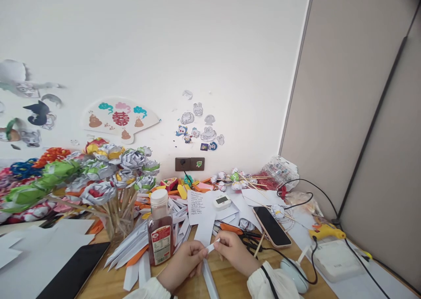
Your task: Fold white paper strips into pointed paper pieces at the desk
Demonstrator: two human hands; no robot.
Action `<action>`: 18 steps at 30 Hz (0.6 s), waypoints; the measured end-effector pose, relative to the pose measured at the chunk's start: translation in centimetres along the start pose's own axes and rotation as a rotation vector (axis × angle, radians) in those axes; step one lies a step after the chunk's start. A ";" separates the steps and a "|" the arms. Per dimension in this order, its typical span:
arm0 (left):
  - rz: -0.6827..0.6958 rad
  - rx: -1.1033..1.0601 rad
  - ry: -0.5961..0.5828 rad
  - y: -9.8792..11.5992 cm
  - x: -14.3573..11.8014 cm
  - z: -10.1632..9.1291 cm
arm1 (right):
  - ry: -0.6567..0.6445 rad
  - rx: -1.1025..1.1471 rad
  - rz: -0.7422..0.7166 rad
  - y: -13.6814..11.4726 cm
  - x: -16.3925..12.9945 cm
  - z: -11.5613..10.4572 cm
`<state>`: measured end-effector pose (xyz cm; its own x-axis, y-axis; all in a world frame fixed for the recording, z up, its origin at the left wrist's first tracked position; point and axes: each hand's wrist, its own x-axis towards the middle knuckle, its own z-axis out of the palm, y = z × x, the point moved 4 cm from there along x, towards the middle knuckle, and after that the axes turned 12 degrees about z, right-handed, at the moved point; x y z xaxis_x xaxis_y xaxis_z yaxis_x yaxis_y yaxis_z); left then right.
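Note:
Low in the middle of the head view, a small folded white paper strip is pinched between my two hands. My left hand grips its left end, thumb and forefinger pressed together. At the other end, the thumb and fingertips of my right hand are closed on it. A longer folded paper strip lies on the wooden table just below my hands. A written sheet covered in lines of handwriting lies beyond them, beside a small white digital timer.
Left of my hands stands a bottle of reddish-brown liquid, near paper flowers on sticks. A phone, a yellow glue gun with its cable, and a white box are on the right. A black tablet lies left.

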<state>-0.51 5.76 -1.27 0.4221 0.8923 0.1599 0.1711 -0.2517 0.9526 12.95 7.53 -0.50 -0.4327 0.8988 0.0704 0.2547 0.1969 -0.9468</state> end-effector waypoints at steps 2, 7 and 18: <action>-0.014 -0.014 0.011 0.0 0.0 0.0 | 0.008 0.013 -0.003 -0.1 0.1 -0.1; -0.047 -0.088 0.024 0.5 0.1 0.0 | 0.072 0.106 -0.028 -0.6 0.2 -0.9; -0.051 -0.202 0.035 0.2 0.0 -0.4 | 0.084 0.123 -0.056 -0.2 0.1 -1.5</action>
<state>-0.89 5.83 -0.94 0.3860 0.9152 0.1158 0.0078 -0.1287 0.9917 14.13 8.20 0.18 -0.3678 0.9184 0.1455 0.1224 0.2030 -0.9715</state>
